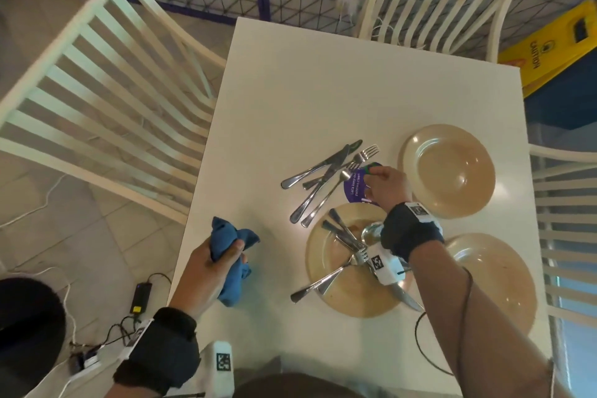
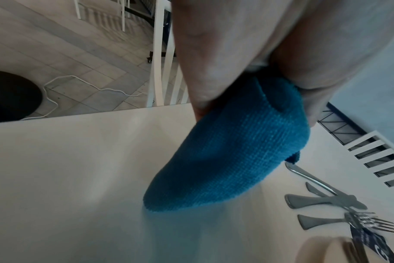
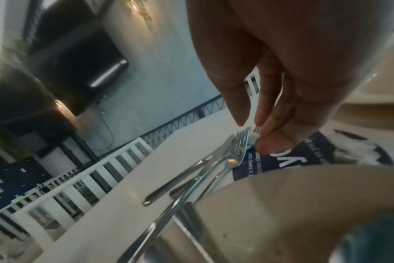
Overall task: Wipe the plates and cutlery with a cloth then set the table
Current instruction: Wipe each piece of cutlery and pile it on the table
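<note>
My left hand (image 1: 240,252) grips a bunched blue cloth (image 1: 234,233) just above the white table (image 1: 290,100) near its left edge; the left wrist view shows the cloth (image 2: 225,160) hanging from the left hand (image 2: 254,99). Several knives and forks (image 1: 326,178) lie loose mid-table. My right hand (image 1: 371,178) hovers over a purple sticker (image 1: 353,187) beside them. In the right wrist view its fingertips (image 3: 259,122) reach the tines of a fork (image 3: 241,140), thumb apart. The near beige plate (image 1: 349,297) carries more cutlery (image 1: 342,236). Two more beige plates (image 1: 449,171) (image 1: 504,284) lie to the right.
White slatted chairs stand at the left (image 1: 97,90), at the far side (image 1: 445,0) and at the right (image 1: 565,203). A yellow caution sign (image 1: 555,42) leans at the far right. Cables and a power adapter (image 1: 142,297) lie on the floor by the table's left edge.
</note>
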`<state>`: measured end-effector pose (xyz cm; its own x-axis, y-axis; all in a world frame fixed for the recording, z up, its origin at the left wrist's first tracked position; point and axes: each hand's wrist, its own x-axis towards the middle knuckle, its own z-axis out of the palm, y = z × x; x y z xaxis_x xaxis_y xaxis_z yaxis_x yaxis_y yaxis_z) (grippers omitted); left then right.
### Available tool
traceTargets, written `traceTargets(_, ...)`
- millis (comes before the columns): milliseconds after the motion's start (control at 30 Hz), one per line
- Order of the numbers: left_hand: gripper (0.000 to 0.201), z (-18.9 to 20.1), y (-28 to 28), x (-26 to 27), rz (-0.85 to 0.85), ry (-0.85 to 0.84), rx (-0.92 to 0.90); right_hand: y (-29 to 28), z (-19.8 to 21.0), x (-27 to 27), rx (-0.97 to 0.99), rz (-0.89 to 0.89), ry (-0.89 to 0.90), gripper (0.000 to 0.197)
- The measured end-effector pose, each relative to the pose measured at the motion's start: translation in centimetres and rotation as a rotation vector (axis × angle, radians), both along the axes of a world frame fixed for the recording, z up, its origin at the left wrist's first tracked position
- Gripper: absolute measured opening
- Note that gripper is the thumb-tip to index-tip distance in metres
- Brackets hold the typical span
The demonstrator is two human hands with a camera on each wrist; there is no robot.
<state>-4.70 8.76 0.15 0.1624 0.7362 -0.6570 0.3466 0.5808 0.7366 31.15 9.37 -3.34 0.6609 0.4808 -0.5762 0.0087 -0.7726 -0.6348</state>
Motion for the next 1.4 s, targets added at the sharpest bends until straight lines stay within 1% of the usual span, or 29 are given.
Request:
traceTargets(67, 0.018, 0.3, -0.6, 0.6, 0.018, -0.022, -0.020, -2.7, 2.0, -1.2, -0.006, 0.061, -0.031, 0.015)
traceTargets(133, 0.018, 0.6, -1.1, 1.1, 0.016, -0.028, -0.020, -5.9, 3.5, -3.1, -0.073, 0.175, -0.057, 0.022)
traceTargets(167, 0.019, 0.7, -1.2, 1.3, 0.006, -0.025, -0.013, -7.4, 3.4, -4.0, -0.143, 0.245, -0.054, 0.025)
traceTargets(233, 0.018, 0.8, -1.4, 1.5, -0.014, -0.016, 0.003, -10.1, 2.4, -5.7, -0.273, 0.354, 0.002, 0.021)
traceTargets(267, 0.017, 0.9, -1.6, 1.6, -0.031, -0.011, 0.011, -11.2, 1.5, -6.4, -0.311, 0.362, 0.043, 0.029)
traceTargets(333, 0.020, 0.9, -2.0, 1.8, -0.056, -0.006, 0.015, -12.8, -0.6, -7.1, -0.363, 0.353, 0.081, 0.051)
traceTargets(367, 0.021, 1.0, -2.2, 2.0, -0.072, -0.002, 0.017, -13.3, -1.3, -7.4, -0.381, 0.340, 0.078, 0.055)
traceTargets(433, 0.022, 1.3, -2.8, 2.2, -0.095, -0.003, 0.021, -14.0, -2.3, -7.8, -0.380, 0.303, 0.075, 0.056)
traceTargets(500, 0.022, 2.0, -3.3, 2.6, -0.113, 0.000, 0.025, -14.1, -2.0, -8.1, -0.355, 0.229, 0.069, 0.057)
traceTargets(533, 0.023, 2.2, -3.5, 2.8, -0.127, 0.002, 0.029, -14.1, -1.9, -8.1, -0.344, 0.188, 0.079, 0.055)
traceTargets(633, 0.026, 2.8, -4.2, 3.2, -0.163, 0.008, 0.035, -14.3, -1.7, -8.2, -0.283, 0.095, 0.150, 0.040)
traceTargets(667, 0.029, 2.8, -4.4, 3.3, -0.171, 0.016, 0.043, -14.4, -1.9, -8.2, -0.249, 0.042, 0.191, 0.034)
traceTargets(767, 0.048, 2.8, -4.9, 3.6, -0.240, 0.037, 0.074, -14.8, -1.9, -8.3, -0.164, -0.140, 0.391, 0.019)
traceTargets(833, 0.057, 2.7, -5.1, 3.9, -0.273, 0.038, 0.060, -15.3, -1.2, -8.5, -0.143, -0.181, 0.450, 0.015)
traceTargets(933, 0.068, 2.5, -5.4, 4.6, -0.329, 0.055, 0.054, -16.1, -0.9, -8.7, -0.080, -0.131, 0.447, 0.015)
traceTargets(1000, 0.066, 2.7, -5.6, 5.3, -0.369, 0.068, 0.059, -16.8, -0.6, -8.6, -0.038, -0.154, 0.479, 0.018)
traceTargets(1067, 0.054, 3.2, -5.9, 6.6, -0.417, 0.081, 0.077, -17.3, -0.1, -8.6, 0.013, -0.149, 0.475, 0.019)
traceTargets(1167, 0.034, 3.6, -6.3, 9.1, -0.493, 0.108, 0.131, -18.1, 1.3, -8.3, 0.153, -0.107, 0.418, 0.016)
traceTargets(1267, 0.029, 4.4, -6.8, 12.1, -0.515, 0.071, 0.185, -18.7, 3.2, -7.8, 0.289, 0.035, 0.377, 0.023)
traceTargets(1333, 0.032, 5.1, -7.3, 14.1, -0.521, 0.010, 0.179, -18.9, 5.1, -7.5, 0.372, 0.175, 0.368, 0.020)
traceTargets(1400, 0.033, 5.8, -7.9, 15.7, -0.542, -0.051, 0.139, -19.0, 6.9, -7.1, 0.405, 0.309, 0.313, 0.011)
